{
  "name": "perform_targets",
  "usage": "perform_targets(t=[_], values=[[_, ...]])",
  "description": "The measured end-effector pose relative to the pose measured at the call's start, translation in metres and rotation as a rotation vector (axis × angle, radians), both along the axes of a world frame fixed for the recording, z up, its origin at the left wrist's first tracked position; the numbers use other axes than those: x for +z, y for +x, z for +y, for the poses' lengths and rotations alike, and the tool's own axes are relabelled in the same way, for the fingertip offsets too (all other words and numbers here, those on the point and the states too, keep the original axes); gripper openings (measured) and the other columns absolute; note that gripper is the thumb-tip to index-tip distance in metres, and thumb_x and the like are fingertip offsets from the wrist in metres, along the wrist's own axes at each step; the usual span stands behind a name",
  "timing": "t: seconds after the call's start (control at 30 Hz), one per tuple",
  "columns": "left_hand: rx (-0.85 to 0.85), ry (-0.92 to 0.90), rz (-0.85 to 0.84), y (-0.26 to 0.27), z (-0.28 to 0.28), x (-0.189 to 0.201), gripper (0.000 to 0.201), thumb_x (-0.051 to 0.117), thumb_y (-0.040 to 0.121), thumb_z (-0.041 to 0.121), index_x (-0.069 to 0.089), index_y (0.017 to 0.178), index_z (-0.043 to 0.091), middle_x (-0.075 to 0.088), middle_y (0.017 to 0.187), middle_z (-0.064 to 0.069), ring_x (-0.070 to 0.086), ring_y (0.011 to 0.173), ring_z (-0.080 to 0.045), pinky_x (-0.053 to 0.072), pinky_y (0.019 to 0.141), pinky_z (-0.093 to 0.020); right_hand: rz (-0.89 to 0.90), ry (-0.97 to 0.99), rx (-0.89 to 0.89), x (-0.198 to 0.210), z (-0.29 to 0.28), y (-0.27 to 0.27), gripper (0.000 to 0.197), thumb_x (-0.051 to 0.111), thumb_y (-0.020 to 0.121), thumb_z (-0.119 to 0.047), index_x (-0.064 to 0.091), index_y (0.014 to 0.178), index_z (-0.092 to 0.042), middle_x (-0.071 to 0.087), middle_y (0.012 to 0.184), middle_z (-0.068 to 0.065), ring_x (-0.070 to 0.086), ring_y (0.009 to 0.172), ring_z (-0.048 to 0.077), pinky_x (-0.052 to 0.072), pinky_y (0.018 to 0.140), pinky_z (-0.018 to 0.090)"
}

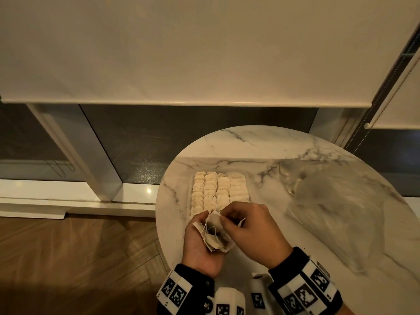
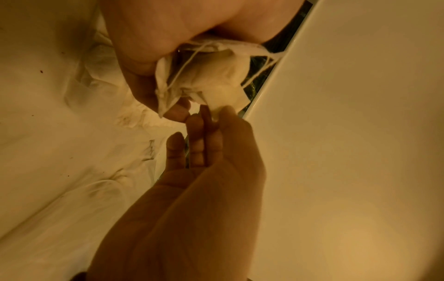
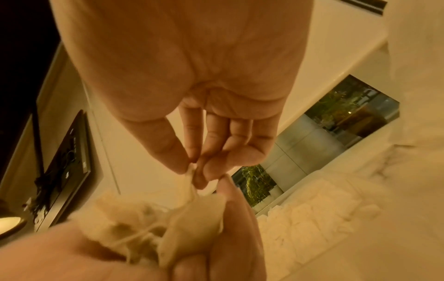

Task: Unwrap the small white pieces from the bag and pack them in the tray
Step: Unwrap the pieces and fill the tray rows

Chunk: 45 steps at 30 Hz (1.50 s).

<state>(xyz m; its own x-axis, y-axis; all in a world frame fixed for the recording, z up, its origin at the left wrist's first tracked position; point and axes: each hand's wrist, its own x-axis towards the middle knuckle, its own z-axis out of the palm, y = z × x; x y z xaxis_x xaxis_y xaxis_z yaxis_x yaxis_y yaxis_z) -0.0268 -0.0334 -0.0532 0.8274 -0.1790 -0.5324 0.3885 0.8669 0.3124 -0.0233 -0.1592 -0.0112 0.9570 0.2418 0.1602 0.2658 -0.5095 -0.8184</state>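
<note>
Left hand [image 1: 201, 243] cups a bunch of tea bags [image 1: 216, 235]; right hand [image 1: 248, 226] pinches one corner. Advice: peel slowly, keeping strings [image 1: 208, 226] untangled, before the tray [image 1: 190, 196].

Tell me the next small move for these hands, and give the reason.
Probably the right hand should pull the piece it pinches free of the bundle of tea bags that the left hand grips. Strings still tangle there, and the tray has rows to fill.
</note>
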Motion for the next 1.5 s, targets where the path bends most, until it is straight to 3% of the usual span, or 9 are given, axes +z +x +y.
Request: perform_targets(t=[0.17,0.3,0.43,0.87,1.0,1.17,1.27,1.37,1.5], values=[[0.048,-0.085,0.023,0.002,0.003,-0.003,0.044,0.052,0.092,0.027,0.058,0.130,0.007,0.061,0.121,-0.018,0.062,0.096,-0.030,0.046,0.098,-0.040,0.184,0.125,0.015,0.004,-0.010,0.009,0.010,0.070,0.088,-0.016,0.072,0.082,-0.023,0.074,0.072,-0.003,0.071,0.068,0.013,0.055,0.066,0.028],[0.048,-0.091,0.010,0.000,0.003,-0.001,0.030,0.050,0.090,0.022,0.074,0.095,0.003,0.072,0.093,-0.013,0.066,0.074,-0.023,0.056,0.066,-0.029,0.264,0.303,-0.010,0.010,-0.016,0.015,0.010,0.069,0.089,-0.005,0.071,0.082,-0.012,0.074,0.075,0.006,0.071,0.070,0.019,0.055,0.062,0.031],[0.054,-0.068,0.051,0.000,0.007,-0.002,0.020,0.051,0.093,0.023,0.066,0.085,0.012,0.062,0.075,-0.004,0.061,0.063,-0.017,0.050,0.055,-0.024,0.384,0.592,-0.059,0.020,-0.022,0.019,0.010,0.062,0.091,0.005,0.067,0.084,-0.001,0.069,0.075,0.015,0.069,0.068,0.029,0.054,0.058,0.035],[0.057,-0.093,0.022,0.001,0.033,0.006,0.002,0.060,0.076,0.017,0.060,0.077,0.015,0.057,0.074,0.000,0.058,0.066,-0.016,0.052,0.045,-0.021,0.542,1.004,-0.160,0.023,-0.019,0.035,0.017,0.055,0.089,0.010,0.062,0.080,-0.002,0.060,0.074,0.020,0.064,0.061,0.030,0.056,0.052,0.027],[0.006,-0.113,0.017,0.001,0.034,0.005,0.006,0.059,0.081,0.018,0.064,0.078,0.014,0.061,0.070,-0.001,0.062,0.058,-0.017,0.047,0.045,-0.019,0.714,1.279,-0.171,0.010,-0.007,0.034,0.022,0.052,0.087,0.014,0.061,0.094,-0.005,0.066,0.078,0.015,0.069,0.063,0.023,0.058,0.055,0.023],[0.005,-0.126,0.035,0.002,0.030,0.005,0.010,0.058,0.085,0.019,0.065,0.085,0.012,0.064,0.071,-0.003,0.064,0.054,-0.017,0.047,0.042,-0.019,0.952,1.524,-0.002,-0.003,0.006,0.026,0.061,0.050,0.067,0.019,0.061,0.124,-0.004,0.064,0.106,0.019,0.068,0.073,0.024,0.059,0.061,0.025],[0.008,-0.123,0.039,0.004,0.031,-0.001,0.019,0.060,0.084,0.017,0.065,0.102,0.013,0.064,0.083,-0.003,0.066,0.059,-0.017,0.048,0.041,-0.019,0.984,1.538,0.110,-0.007,0.011,0.026,0.070,0.061,0.055,0.017,0.062,0.121,-0.005,0.060,0.095,0.014,0.065,0.076,0.022,0.058,0.063,0.027],[0.026,-0.104,0.040,0.006,0.032,-0.006,0.040,0.064,0.079,0.015,0.062,0.118,0.015,0.062,0.098,-0.003,0.067,0.070,-0.017,0.050,0.042,-0.020,0.978,1.473,0.121,-0.004,0.015,0.024,0.052,0.058,0.067,0.008,0.059,0.117,-0.006,0.057,0.085,0.013,0.060,0.073,0.021,0.056,0.062,0.030],[0.023,-0.084,0.029,0.005,0.031,-0.001,0.016,0.061,0.081,0.014,0.066,0.095,0.010,0.058,0.083,-0.001,0.063,0.055,-0.014,0.047,0.043,-0.018,0.888,1.296,0.014,-0.001,0.018,0.023,0.023,0.067,0.087,-0.016,0.063,0.110,-0.010,0.059,0.083,0.010,0.060,0.071,0.023,0.054,0.062,0.035]])
